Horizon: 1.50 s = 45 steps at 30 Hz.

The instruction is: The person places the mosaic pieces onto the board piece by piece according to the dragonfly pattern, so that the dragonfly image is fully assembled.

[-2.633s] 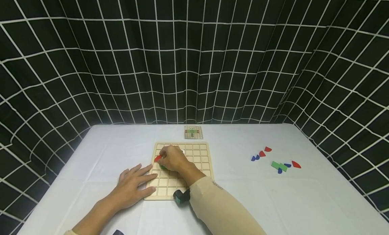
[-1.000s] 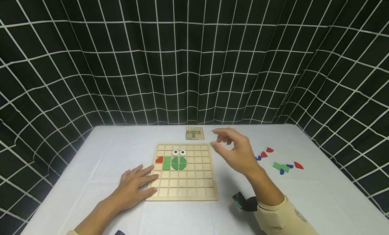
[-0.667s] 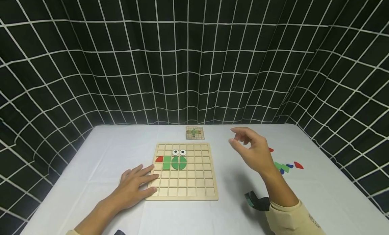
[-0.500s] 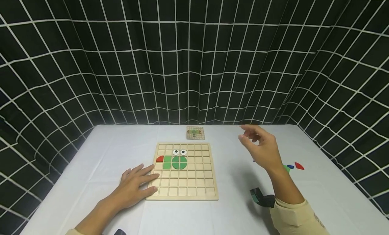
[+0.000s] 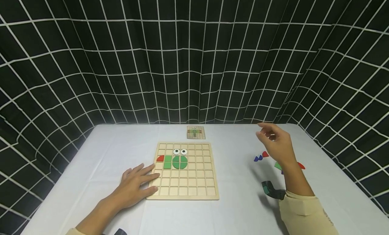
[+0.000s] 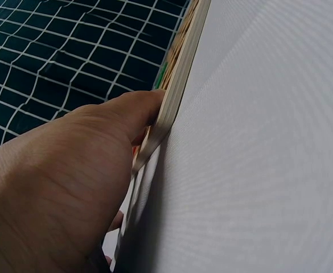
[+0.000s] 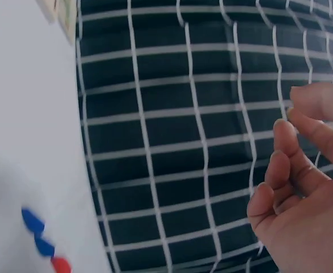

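Observation:
My left hand (image 5: 133, 186) rests with spread fingers on the left edge of a square wooden grid board (image 5: 191, 181); the left wrist view shows its thumb at the board's side (image 6: 180, 74). Set on the board are a red quarter-round piece (image 5: 160, 158), green rectangular pieces (image 5: 167, 162), a green disc of quarter pieces (image 5: 176, 165) and two eye pieces (image 5: 177, 152). My right hand (image 5: 278, 145) hovers over the right of the table, fingers loosely bent, holding nothing. Below it lie small blue pieces (image 5: 256, 159) and a red piece (image 5: 265, 154).
A small picture card (image 5: 196, 132) lies behind the board. Beyond the right wrist are a green piece (image 5: 278, 165) and another red piece (image 5: 301, 165), partly hidden by the arm. A dark curtain with white grid lines (image 5: 194, 76) borders the white table (image 5: 237, 208).
My right hand let go of the red piece at the board's left, then moved right, away from the board and over the loose pieces. My left hand has stayed put.

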Motion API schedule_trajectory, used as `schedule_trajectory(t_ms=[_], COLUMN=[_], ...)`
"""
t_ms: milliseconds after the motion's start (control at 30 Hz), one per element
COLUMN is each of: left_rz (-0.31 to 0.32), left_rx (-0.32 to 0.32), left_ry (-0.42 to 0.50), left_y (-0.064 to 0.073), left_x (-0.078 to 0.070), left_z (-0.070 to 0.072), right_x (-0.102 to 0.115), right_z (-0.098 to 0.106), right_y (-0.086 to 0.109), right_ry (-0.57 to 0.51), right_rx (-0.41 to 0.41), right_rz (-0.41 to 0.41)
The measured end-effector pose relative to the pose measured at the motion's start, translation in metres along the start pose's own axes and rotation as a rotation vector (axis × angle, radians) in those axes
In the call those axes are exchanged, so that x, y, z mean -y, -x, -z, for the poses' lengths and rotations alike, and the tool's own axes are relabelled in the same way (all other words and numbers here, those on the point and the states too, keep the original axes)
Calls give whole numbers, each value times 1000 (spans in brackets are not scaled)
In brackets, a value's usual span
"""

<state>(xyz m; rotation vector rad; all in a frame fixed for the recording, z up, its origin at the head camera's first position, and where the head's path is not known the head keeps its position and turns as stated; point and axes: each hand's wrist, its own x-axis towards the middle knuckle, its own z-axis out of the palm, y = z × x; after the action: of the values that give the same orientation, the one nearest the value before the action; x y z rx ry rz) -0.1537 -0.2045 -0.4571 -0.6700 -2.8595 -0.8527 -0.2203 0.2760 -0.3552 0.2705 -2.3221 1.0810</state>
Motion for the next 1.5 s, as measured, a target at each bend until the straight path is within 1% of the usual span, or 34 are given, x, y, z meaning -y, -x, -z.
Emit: schedule_trajectory(t_ms=[100, 167, 333, 400, 567, 667, 767, 900, 1000, 1100, 1200, 1300, 1500], left_rz=[-3, -3, 5, 9, 12, 12, 9, 4, 5, 6, 8, 11, 3], left_rx=[-5, -6, -2, 3, 11, 13, 12, 3, 1, 4, 9, 15, 5], left_ry=[2, 2, 1, 3, 2, 0, 0, 1, 0, 0, 5, 6, 0], left_y=[0, 0, 2, 2, 2, 1, 0, 0, 0, 0, 0, 0, 0], left_x=[-1, -1, -2, -2, -2, -2, -2, -2, -2, -2, -2, -2, 0], left_z=[0, 1, 3, 3, 4, 4, 5, 5, 5, 5, 4, 3, 0], right_x=[-15, -25, -45, -52, -73, -86, -96, -103, -106, -108, -110, -110, -110], right_z=[6, 9, 11, 10, 6, 4, 3, 3, 4, 4, 3, 2, 0], right_y=[-1, -1, 0, 0, 2, 5, 9, 12, 13, 14, 15, 16, 16], right_ry=[36, 41, 22, 32, 52, 64, 93, 142, 193, 252, 294, 321, 349], right_rx=[13, 27, 68, 87, 117, 129, 166, 247, 314, 386, 432, 448, 450], right_rz=[-56, -103, -252, -303, -372, -365, -352, -364, -357, -329, -305, -312, -379])
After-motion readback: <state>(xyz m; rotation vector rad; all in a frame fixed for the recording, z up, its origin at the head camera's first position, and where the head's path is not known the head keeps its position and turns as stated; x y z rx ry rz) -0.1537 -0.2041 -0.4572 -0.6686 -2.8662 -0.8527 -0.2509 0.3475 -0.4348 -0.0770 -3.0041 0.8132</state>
